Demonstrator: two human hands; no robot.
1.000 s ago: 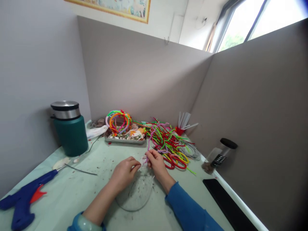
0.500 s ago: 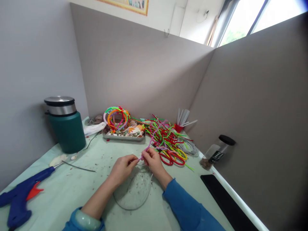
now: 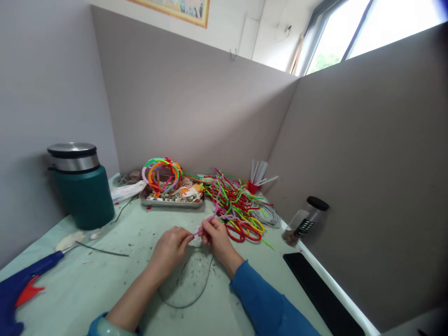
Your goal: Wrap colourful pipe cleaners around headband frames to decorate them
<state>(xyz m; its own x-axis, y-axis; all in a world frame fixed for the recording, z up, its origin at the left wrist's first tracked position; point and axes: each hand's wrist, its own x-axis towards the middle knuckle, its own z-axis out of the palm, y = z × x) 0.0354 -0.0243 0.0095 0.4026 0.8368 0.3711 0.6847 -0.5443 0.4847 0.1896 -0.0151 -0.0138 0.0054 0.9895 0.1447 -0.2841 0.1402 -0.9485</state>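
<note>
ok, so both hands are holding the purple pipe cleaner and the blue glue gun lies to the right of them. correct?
Wrong side: the head view shows the blue glue gun to the left. The rest stands: the left hand and right hand both hold the purple pipe cleaner.

Purple pipe cleaner (image 3: 214, 214) partly hidden by fingers (image 3: 207, 227), glue gun (image 3: 28, 274) cut off left, jar label (image 3: 304, 227) illegible

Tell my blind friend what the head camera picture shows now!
A person's left hand and right hand pinch a purple pipe cleaner over a pale green table. A grey wire curves nearer the camera; beyond sit a tray and bright pipe cleaners.
</note>
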